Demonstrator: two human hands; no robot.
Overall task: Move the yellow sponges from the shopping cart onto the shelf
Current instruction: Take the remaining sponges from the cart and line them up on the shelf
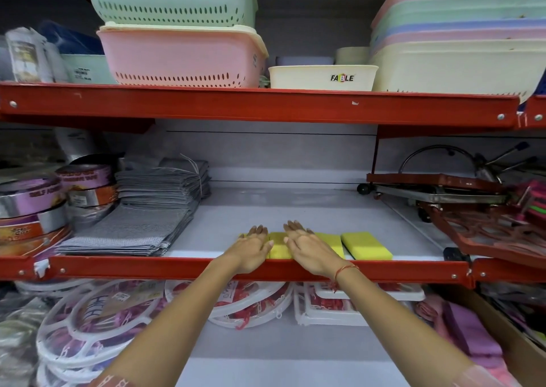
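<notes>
Several yellow sponges lie in a row along the front of the middle shelf, just behind its red front rail. The rightmost sponge is fully in view. Another sponge is partly under my right hand, and one sponge shows between both hands. My left hand lies flat, palm down, over the left end of the row, where only a yellow sliver shows. Both hands rest on top of the sponges with fingers stretched out, gripping nothing. The shopping cart is out of view.
Folded grey cloths and tape rolls fill the shelf's left part. A red metal rack sits on the right. Plastic baskets stand on the shelf above. White hanger rings and packs lie on the shelf below.
</notes>
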